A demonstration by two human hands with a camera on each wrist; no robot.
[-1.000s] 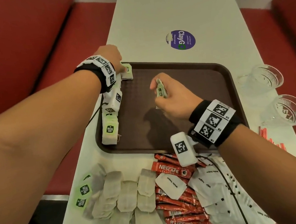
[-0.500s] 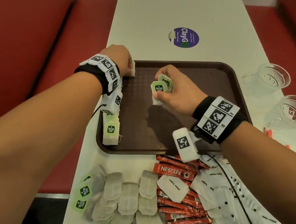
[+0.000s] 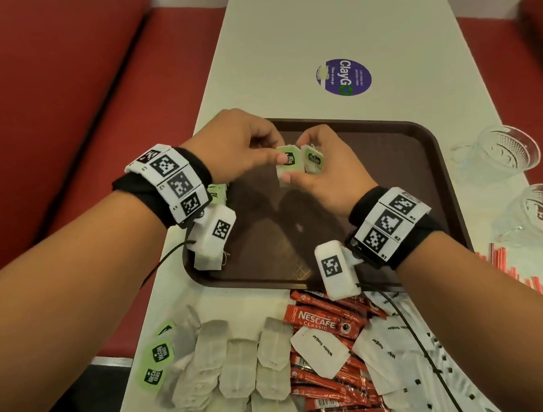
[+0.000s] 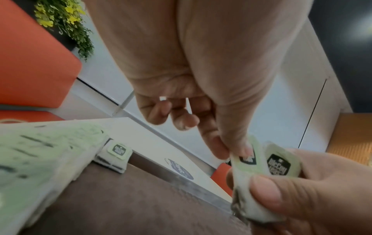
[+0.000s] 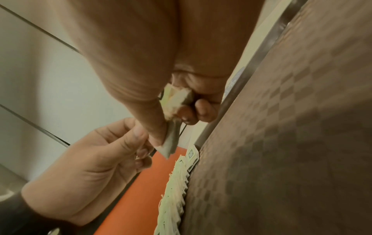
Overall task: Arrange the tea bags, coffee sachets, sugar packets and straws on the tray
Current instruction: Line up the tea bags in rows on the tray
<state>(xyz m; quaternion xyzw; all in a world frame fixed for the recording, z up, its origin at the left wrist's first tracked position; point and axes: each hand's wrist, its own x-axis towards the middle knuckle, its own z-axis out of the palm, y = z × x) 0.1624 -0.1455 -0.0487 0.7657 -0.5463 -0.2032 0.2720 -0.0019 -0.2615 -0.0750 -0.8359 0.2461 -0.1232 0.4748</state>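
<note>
Most of the brown tray (image 3: 429, 157) is bare, with a row of tea bags (image 3: 213, 234) along its left rim. The left hand (image 3: 238, 144) has come over from that rim and now pinches the tea bag (image 3: 287, 165) the right hand (image 3: 324, 171) grips above the tray. Loose tea bags (image 3: 235, 359), coffee sachets (image 3: 327, 323) and sugar packets (image 3: 320, 351) crowd the near table; two glasses (image 3: 501, 154) stand right.

The long pale worktop (image 3: 325, 19) carries a brown tray (image 3: 429, 157) and a purple sticker (image 3: 344, 77) beyond it. Nearer lie loose tea bags (image 3: 238, 359), red coffee sachets (image 3: 323, 318), white sugar packets (image 3: 320, 349), red straws (image 3: 502, 262) and two glass cups (image 3: 501, 154).
</note>
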